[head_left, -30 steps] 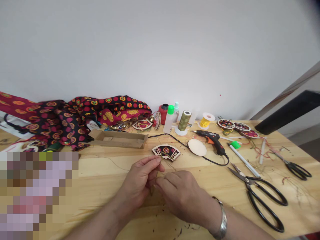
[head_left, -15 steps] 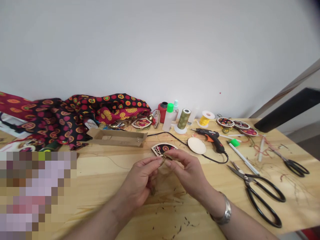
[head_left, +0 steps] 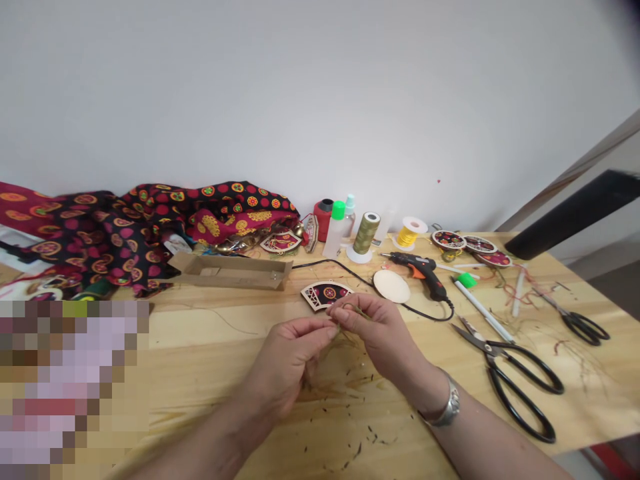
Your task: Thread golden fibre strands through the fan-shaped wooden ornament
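My left hand pinches an olive-green thread between thumb and forefinger, low over the table. Close against it, my right hand also pinches the thread, and a small loop of it curves above the thumb. More strands hang below my left palm, partly hidden by the fingers. Just beyond my fingertips lies a fan-shaped wooden ornament with a dark patterned fabric inset. A round pale wooden disc rests to its right.
Large black-handled scissors, a white stick and a glue gun lie on the right. An olive thread spool and bottles stand at the back. A cardboard box and patterned cloth are on the left.
My right hand has turned, its fingers now curled more tightly, and the thread shows as a loop over them. My left hand has shifted slightly right. The whole view has moved a little.
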`<state>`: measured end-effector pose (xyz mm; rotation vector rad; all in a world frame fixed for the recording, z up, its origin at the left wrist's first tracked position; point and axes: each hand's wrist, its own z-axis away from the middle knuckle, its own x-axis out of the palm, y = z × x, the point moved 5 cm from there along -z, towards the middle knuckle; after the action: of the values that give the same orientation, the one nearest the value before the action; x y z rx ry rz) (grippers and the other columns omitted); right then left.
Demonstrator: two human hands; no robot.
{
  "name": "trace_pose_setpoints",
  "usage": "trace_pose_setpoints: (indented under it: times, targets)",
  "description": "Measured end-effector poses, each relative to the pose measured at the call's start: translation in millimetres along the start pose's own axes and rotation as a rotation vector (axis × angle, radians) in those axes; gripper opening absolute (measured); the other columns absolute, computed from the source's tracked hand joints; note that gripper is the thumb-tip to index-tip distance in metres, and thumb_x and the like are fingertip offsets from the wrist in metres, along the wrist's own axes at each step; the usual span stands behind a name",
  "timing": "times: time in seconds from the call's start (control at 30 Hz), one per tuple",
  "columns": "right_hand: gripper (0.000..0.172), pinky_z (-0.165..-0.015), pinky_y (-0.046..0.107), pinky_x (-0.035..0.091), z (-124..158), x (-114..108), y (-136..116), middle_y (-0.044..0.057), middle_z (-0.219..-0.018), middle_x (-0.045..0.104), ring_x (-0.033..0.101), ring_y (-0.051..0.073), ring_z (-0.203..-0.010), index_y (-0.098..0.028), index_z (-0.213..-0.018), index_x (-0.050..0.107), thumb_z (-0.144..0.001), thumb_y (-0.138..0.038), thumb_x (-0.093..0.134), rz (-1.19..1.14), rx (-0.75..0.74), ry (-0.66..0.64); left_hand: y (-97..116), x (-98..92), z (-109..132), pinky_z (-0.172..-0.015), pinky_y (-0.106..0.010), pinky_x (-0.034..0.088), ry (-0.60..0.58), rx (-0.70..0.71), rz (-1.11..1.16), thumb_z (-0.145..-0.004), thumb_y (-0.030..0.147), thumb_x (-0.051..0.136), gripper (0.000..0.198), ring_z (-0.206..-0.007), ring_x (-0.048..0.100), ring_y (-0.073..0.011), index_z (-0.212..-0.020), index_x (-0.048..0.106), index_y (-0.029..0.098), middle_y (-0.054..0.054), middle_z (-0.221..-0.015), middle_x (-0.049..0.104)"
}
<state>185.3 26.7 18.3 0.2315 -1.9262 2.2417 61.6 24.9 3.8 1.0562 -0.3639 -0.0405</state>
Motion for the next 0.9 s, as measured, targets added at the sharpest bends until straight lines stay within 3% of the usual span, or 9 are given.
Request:
trace_pose_setpoints:
  times: [0.17,0.3,0.47,0.67,0.9]
  targets:
    - [0.033,-0.067,0.032,0.049,2,8,2,0.005,-0.073,0.062,0.059,0.015,-0.067,-0.012,-0.079,0.065,-0.07,-0.044,0.063,-0.154,0.147,-0.141,0,-5.7,-3,-0.035,-0.016,0.015,0.083,-0.03,0.07,-0.057,0.032,0.072,0.021,-0.033,0.024,-0.0022,-0.066,0.067,0.014,0.009,-0.035,0.034]
    - [0.034,-0.062,0.03,0.05,5,13,0,0.005,-0.066,0.063,0.06,0.014,-0.061,-0.011,-0.083,0.066,-0.072,-0.043,0.061,-0.178,0.172,-0.199,1,-9.0,-5,-0.034,-0.016,0.016,0.093,-0.032,0.104,-0.057,0.032,0.072,0.022,-0.033,0.024,-0.002,-0.068,0.067,0.013,0.009,-0.034,0.036]
    - [0.03,-0.052,0.023,0.047,4,12,4,0.002,-0.06,0.062,0.056,0.01,-0.05,-0.011,-0.079,0.067,-0.061,-0.035,0.072,-0.093,0.192,-0.105,2,-7.5,-4,-0.035,-0.016,0.019,0.075,-0.001,0.102,-0.058,0.028,0.071,0.018,-0.034,0.028,-0.0026,-0.068,0.068,0.013,0.007,-0.036,0.043]
    - [0.025,-0.038,0.018,0.023,3,8,2,-0.005,-0.045,0.045,0.032,0.003,-0.04,-0.01,-0.073,0.069,-0.065,-0.034,0.069,0.077,0.133,-0.069,4,-6.4,-3,-0.034,-0.017,0.016,0.119,0.004,0.073,-0.055,0.024,0.071,0.014,-0.033,0.025,-0.0026,-0.064,0.069,0.014,0.008,-0.034,0.039]
    - [0.017,-0.043,0.019,0.025,2,5,-1,0.0,-0.062,0.058,0.033,0.004,-0.047,-0.012,-0.063,0.068,-0.065,-0.029,0.067,0.114,0.073,-0.03,5,-6.0,-3,-0.035,-0.017,0.016,0.123,0.005,0.064,-0.056,0.026,0.071,0.013,-0.033,0.025,-0.0027,-0.063,0.069,0.015,0.009,-0.033,0.038]
